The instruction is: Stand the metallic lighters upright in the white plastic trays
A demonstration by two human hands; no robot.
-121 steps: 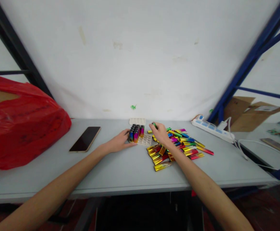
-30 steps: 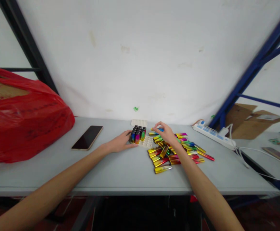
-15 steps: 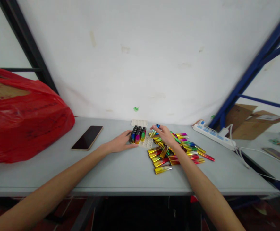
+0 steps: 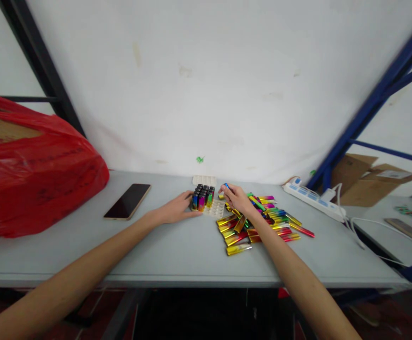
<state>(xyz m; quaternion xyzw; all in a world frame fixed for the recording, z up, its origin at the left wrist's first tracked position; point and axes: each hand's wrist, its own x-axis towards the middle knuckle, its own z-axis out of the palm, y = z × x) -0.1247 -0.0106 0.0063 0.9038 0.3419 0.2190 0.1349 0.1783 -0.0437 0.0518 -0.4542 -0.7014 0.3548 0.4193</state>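
A white tray (image 4: 217, 208) with rows of round hollows lies on the table, and several shiny lighters (image 4: 201, 202) with black tops stand upright in its left part. My left hand (image 4: 175, 208) braces the tray's left end, thumb along the front and fingers behind, against the standing lighters. Over the right side, my right hand (image 4: 237, 197) pinches one blue and gold lighter (image 4: 226, 186), partly hidden by the fingers. Beneath and right of that hand spreads a loose pile of metallic lighters (image 4: 239, 249) in gold, red, green, blue and purple.
A phone (image 4: 128, 201) lies on the left, beside a bulging red plastic bag (image 4: 43, 174). Another white tray (image 4: 204, 180) is by the wall. On the right are a power strip (image 4: 314, 198) with cables, a blue metal frame (image 4: 375, 101) and a cardboard box (image 4: 372, 184).
My right hand has moved slightly left toward the tray with its lighter, which now shows less between the fingers. My left hand stays at the tray.
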